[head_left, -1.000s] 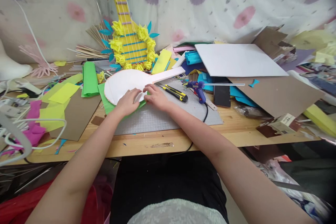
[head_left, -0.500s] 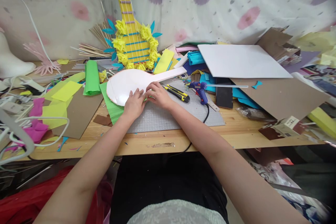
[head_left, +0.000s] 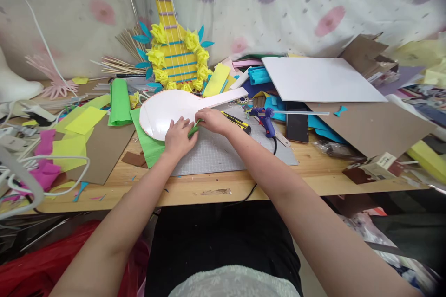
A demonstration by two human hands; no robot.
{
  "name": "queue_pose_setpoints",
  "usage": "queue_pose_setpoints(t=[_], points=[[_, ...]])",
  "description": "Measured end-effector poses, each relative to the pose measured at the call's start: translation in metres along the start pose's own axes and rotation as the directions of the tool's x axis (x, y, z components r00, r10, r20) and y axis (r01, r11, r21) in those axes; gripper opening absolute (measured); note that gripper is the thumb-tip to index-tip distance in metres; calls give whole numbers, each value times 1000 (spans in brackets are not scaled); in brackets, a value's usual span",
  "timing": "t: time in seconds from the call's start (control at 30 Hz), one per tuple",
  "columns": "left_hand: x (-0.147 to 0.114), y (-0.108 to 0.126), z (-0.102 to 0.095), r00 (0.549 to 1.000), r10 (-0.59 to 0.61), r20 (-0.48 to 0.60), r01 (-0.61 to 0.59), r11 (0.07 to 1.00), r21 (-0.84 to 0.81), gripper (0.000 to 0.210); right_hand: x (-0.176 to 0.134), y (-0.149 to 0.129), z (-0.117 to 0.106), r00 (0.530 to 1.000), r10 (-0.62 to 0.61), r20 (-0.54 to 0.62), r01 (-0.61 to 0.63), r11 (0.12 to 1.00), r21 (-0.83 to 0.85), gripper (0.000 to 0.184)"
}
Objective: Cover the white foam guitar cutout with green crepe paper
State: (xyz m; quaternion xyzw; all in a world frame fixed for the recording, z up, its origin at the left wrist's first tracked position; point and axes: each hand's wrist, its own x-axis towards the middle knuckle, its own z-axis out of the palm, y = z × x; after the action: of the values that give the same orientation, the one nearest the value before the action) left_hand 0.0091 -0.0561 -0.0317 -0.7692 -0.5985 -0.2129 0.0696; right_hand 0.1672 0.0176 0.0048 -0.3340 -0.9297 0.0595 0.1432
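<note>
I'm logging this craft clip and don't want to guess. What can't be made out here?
- Head view: the left hand covers the white guitar-shaped cutout's near edge.
- The green paper lies mostly under the cutout and both hands; the right hand hides how it is pinched.
- The yellow paper guitar's neck is cut off by the top edge.
</note>
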Motion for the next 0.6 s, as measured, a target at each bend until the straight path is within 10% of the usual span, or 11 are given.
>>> queue_pose_setpoints(t=[0.4,0.6], points=[[5,5,6,997,-79,-17,79,997,-17,33,0,-6,2,1000,27,11,-26,999,-32,17],[5,5,3,998,-64,-9,64,998,-7,32,-6,0,23,955,163,-248,-95,960,265,33]])
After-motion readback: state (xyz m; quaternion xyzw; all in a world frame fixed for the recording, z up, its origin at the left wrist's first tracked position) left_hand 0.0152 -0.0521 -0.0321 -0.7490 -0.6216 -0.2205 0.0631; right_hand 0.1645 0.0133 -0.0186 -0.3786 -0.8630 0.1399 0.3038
